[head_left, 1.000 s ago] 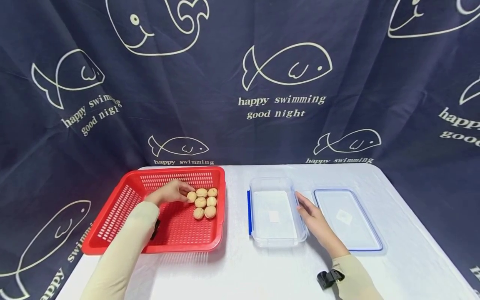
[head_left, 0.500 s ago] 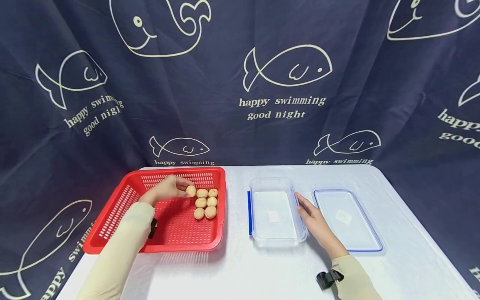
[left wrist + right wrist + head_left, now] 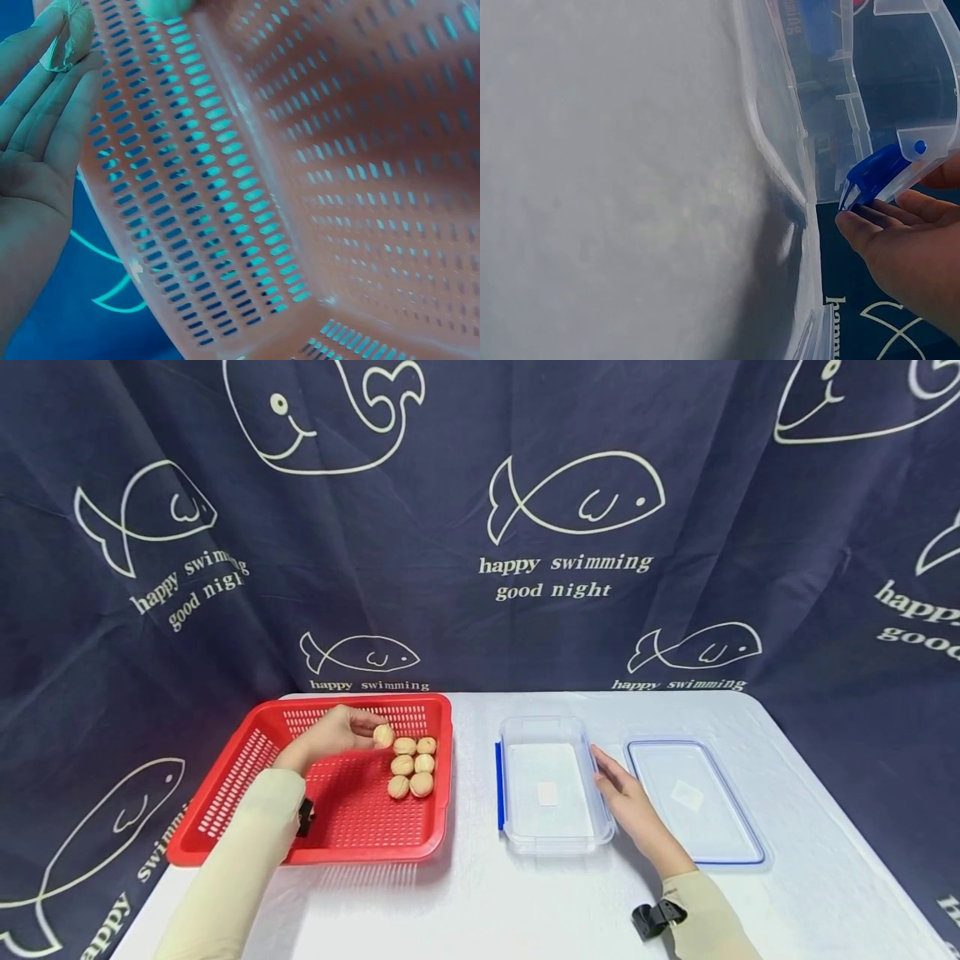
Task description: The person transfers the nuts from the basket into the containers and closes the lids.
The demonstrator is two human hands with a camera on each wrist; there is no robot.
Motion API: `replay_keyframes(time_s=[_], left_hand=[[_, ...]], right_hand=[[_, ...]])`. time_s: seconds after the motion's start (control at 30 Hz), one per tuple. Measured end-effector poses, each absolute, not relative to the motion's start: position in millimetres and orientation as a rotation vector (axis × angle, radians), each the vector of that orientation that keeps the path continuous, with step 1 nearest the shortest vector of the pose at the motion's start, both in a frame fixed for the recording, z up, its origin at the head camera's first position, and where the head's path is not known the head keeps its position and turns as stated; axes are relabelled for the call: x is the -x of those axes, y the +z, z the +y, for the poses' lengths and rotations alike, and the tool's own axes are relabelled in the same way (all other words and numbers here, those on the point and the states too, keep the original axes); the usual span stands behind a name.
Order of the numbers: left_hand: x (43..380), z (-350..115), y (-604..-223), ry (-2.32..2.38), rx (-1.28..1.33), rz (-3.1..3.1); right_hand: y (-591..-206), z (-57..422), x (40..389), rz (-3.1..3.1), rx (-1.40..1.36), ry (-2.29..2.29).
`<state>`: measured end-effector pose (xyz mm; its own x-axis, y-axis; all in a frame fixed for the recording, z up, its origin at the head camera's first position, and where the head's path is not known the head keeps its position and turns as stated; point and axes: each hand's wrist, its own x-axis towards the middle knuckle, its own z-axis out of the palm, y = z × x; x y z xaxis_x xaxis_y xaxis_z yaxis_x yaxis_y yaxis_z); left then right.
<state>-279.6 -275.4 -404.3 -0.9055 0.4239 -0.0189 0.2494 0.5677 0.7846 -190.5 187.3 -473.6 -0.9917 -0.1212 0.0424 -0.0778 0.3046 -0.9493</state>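
Observation:
My left hand (image 3: pixel 335 732) pinches a walnut (image 3: pixel 383 736) between its fingertips, raised over the far part of a red perforated basket (image 3: pixel 367 827). In the left wrist view that pale walnut (image 3: pixel 73 34) shows at the upper left, held by thumb and fingers. Several other walnuts (image 3: pixel 423 764) lie grouped at the basket's right side. My right hand (image 3: pixel 630 806) touches the right side of a clear plastic box (image 3: pixel 558 842). Its fingers lie fairly straight beside the box's blue latch (image 3: pixel 877 172) in the right wrist view.
A clear lid with a blue seal (image 3: pixel 720 831) lies flat to the right of the box. A white cloth (image 3: pixel 450 910) covers the table. Behind it hangs a dark blue curtain (image 3: pixel 450 610) with fish drawings. Black bands sit on both wrists.
The left hand has lifted one walnut up from beside the others, moving slightly away toward the basket's far wall. The right hand and the box stay in place.

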Motion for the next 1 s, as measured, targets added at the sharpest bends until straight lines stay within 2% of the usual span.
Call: replay_keyframes(time_s=[0.6,1.0], left_hand=[[267,-248,-379,1.242,-0.595,2.701],[256,-231,-366,1.407,-0.608,2.649]], right_hand=[[-474,188,191,2.506,0.184,-1.811],[-474,188,190,2.505,0.184,-1.819]])
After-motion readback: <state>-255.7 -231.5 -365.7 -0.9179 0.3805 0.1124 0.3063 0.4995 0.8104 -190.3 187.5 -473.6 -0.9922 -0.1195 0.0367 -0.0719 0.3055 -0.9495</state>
